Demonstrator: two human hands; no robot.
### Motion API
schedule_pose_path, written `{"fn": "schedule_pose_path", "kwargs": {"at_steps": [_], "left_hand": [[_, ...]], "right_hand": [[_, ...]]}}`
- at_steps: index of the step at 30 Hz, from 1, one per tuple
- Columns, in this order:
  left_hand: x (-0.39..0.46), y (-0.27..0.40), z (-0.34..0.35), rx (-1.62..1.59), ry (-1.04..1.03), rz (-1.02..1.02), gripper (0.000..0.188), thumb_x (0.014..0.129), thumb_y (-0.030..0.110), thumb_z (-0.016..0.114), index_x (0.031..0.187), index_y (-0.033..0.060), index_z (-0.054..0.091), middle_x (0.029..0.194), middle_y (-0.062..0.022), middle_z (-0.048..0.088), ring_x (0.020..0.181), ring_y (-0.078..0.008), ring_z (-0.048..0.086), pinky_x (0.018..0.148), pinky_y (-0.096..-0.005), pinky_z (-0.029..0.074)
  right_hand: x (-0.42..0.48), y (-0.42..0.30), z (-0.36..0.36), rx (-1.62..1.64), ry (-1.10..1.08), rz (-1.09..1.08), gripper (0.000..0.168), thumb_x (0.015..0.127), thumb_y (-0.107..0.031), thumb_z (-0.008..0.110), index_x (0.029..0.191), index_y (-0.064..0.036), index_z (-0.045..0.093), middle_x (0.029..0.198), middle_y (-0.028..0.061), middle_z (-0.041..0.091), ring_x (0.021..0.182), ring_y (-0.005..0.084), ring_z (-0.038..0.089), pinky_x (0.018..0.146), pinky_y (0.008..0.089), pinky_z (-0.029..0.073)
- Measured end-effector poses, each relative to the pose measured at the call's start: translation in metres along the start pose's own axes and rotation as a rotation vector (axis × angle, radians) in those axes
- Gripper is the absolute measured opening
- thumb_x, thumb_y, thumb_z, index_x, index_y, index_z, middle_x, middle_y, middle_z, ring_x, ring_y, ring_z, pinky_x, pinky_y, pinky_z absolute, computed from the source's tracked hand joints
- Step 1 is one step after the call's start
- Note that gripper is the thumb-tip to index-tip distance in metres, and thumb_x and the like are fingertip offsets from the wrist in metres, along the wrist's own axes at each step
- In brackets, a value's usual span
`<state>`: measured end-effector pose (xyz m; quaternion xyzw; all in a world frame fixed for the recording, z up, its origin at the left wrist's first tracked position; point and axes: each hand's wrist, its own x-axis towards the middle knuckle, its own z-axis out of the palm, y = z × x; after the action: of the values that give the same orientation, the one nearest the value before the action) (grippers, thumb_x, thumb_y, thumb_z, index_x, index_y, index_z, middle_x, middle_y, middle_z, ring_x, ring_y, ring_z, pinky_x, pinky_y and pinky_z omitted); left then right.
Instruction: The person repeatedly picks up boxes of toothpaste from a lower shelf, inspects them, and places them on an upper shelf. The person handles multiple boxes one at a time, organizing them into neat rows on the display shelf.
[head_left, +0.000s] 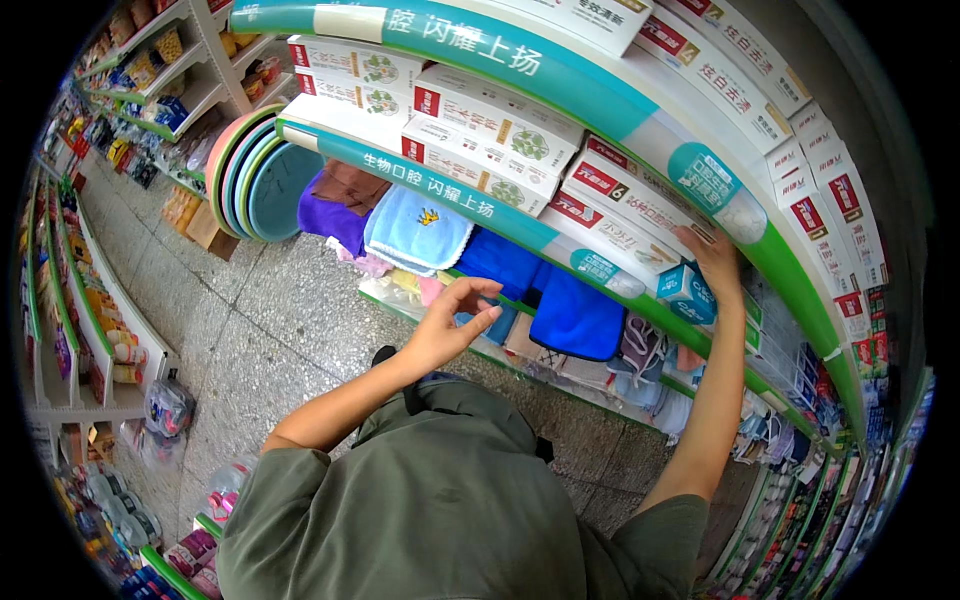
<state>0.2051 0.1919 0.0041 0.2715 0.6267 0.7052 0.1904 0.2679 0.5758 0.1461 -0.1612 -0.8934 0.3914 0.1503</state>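
Observation:
My right hand (709, 259) reaches into a shop shelf, its fingers at the right end of a white toothpaste box (637, 184) in the upper row; whether they grip it is hidden. Just below that hand stands a small blue-and-white box (686, 292). Another toothpaste box (607, 225) lies under the upper one. Left of these are stacked boxes with green plant pictures (502, 131). My left hand (457, 319) hangs in the air before the shelf, fingers curled and apart, holding nothing. Beneath it and to its right are folded blue towels (577, 319).
The green-edged shelf rim (450, 187) curves across the view, with another shelf rim (585, 82) above. Nested plastic basins (281, 187) stand at the shelf's left end. A light blue towel (420, 225) hangs lower down. Stocked shelves (112, 322) line the aisle's far left.

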Motion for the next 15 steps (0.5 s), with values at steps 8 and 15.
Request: {"fn": "schedule_pose_path", "kwargs": {"at_steps": [8,15], "left_hand": [[0.001,-0.003,0.007,0.053,-0.091,-0.06,0.031,0.091,0.009,0.066,0.12,0.0046,0.057,0.113,-0.0034,0.061,0.097,-0.0105,0.058,0.088,-0.0279,0.047],[0.006,-0.002,0.025,0.027,-0.176,-0.113,0.029,0.093,0.007,0.063,0.121,0.0048,0.055,0.11,-0.0009,0.06,0.099,-0.0089,0.056,0.088,-0.0243,0.045]], "right_hand": [[-0.008,-0.016,0.014,-0.024,0.051,-0.052,0.061,0.078,-0.034,0.08,0.12,0.004,0.059,0.116,0.0151,0.065,0.105,0.022,0.06,0.093,0.0317,0.046],[-0.03,-0.025,0.034,-0.369,0.443,-0.418,0.075,0.073,-0.039,0.082,0.128,0.001,0.051,0.126,0.0202,0.057,0.119,0.0378,0.052,0.103,0.0449,0.039]]}}
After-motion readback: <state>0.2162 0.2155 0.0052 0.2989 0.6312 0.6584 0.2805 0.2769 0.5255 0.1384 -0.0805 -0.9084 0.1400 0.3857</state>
